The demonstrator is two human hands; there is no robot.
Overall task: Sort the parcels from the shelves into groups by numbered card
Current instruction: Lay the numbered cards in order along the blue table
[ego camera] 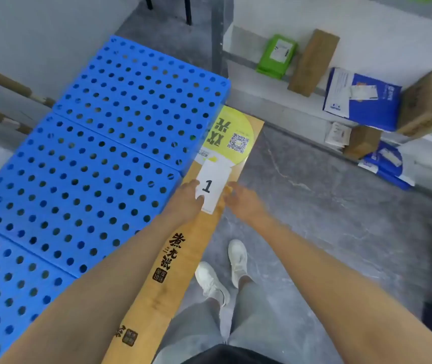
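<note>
A white card marked "1" (212,187) lies on the wooden table edge (180,248), just below a yellow round sticker (232,136). My left hand (187,199) rests on the card's left side, thumb over its lower corner. My right hand (243,199) is at the card's right edge with fingers bent; whether it touches the card is unclear. Parcels sit on white shelves at the right: a green bag (276,56), a tall brown box (313,63), a blue and white mailer (362,99), a large brown box (428,102), a small brown box (362,141).
A blue perforated plastic board (86,164) covers most of the table at left. A lower shelf holds a white packet (338,134) and blue mailers (385,164). A grey upright post (219,35) stands behind the table. My white shoes are on the grey floor (327,206).
</note>
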